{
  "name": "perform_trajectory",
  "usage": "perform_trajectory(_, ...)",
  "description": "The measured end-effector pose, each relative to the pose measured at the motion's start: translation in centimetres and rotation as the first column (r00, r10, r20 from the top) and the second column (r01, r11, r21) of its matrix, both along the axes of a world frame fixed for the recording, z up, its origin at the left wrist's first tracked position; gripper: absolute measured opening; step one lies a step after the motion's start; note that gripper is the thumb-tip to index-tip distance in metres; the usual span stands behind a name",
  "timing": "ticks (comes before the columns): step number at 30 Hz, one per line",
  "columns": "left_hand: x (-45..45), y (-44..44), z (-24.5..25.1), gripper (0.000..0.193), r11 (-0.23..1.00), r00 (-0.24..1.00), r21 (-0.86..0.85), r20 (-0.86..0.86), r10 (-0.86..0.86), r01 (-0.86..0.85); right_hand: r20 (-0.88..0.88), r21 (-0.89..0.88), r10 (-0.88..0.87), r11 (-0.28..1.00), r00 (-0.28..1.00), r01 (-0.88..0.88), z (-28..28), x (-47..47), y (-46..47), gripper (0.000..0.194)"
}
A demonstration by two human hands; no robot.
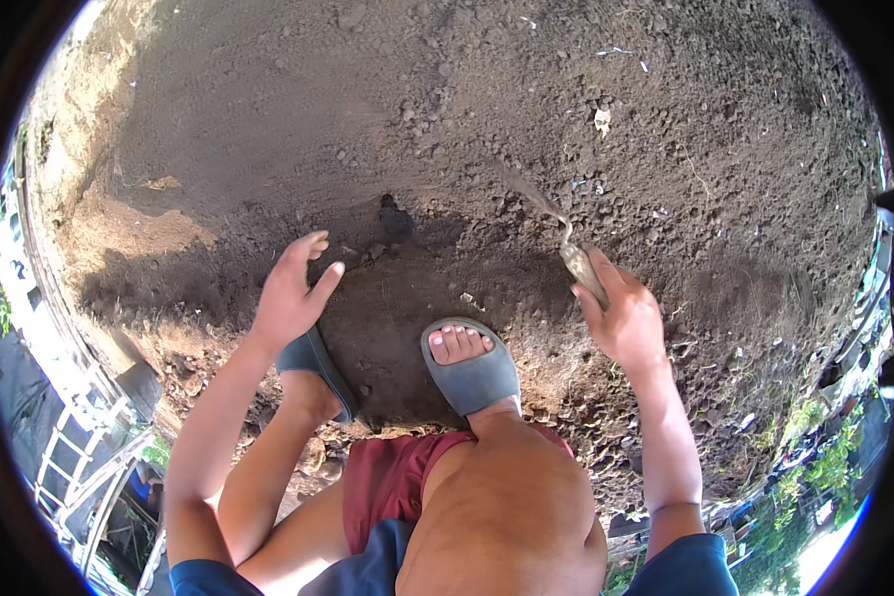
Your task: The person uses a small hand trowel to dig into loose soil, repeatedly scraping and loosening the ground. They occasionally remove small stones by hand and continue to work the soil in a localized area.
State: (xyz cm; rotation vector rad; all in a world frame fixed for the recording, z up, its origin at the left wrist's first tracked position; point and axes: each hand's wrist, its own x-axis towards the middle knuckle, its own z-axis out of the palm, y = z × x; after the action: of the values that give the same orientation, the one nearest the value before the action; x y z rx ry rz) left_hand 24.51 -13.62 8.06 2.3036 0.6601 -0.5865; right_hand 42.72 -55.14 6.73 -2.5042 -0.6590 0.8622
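My right hand (622,313) is closed around the worn handle of a hand trowel (565,231), whose blurred, soil-coloured blade points up and left just over the brown soil (484,253). To the left, my left hand (298,287) holds nothing; its thumb and fingers are apart above the soil, near my left sandal. A small dark hole or clod (396,220) lies in the soil between my hands, closer to the left one; which of the two it is, I cannot tell.
My feet wear grey slide sandals (484,376) on the soil. Small pale litter (602,121) and loose clods lie ahead. A ladder-like frame (67,454) stands at the lower left, beside a grey block (140,389). Green plants (827,462) grow at the lower right.
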Motion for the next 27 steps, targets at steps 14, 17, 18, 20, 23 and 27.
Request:
perform_trajectory(14, 2.5, -10.2, -17.3, 0.098, 0.535, 0.629, -0.371, -0.208, 0.749, -0.759, -0.294, -0.104, -0.577, 0.812, 0.762, 0.574, -0.6, -9.4, 1.2, 0.067)
perform_trajectory(17, 2.6, -10.4, -17.2, 0.101, 0.435, 0.572, -0.432, -0.261, 0.777, -0.790, -0.366, -0.155, -0.470, 0.882, 0.803, 0.445, -2.1, -10.9, 4.4, 0.068)
perform_trajectory(18, 2.6, -10.3, -16.9, 0.101, 0.395, 0.555, -0.472, -0.269, 0.787, -0.788, -0.407, -0.107, -0.369, 0.928, 0.836, 0.357, -2.1, -11.0, 5.4, 0.068)
perform_trajectory(20, 2.7, -9.9, -15.9, 0.100, 0.304, 0.493, -0.507, -0.294, 0.819, -0.807, -0.523, -0.095, -0.185, 0.983, 0.832, 0.159, -1.5, -10.8, 7.4, 0.068)
perform_trajectory(23, 2.4, -8.6, -14.4, 0.096, 0.136, 0.258, -0.363, -0.314, 0.914, -0.922, -0.545, -0.017, -0.179, 0.979, 0.819, 0.203, 0.1, -9.4, 9.1, 0.067)
perform_trajectory(27, 0.8, -6.0, -13.6, 0.085, 0.149, 0.258, -0.396, -0.237, 0.936, -0.906, -0.384, -0.195, -0.204, 0.971, 0.901, 0.137, 0.5, -7.8, 8.8, 0.062)
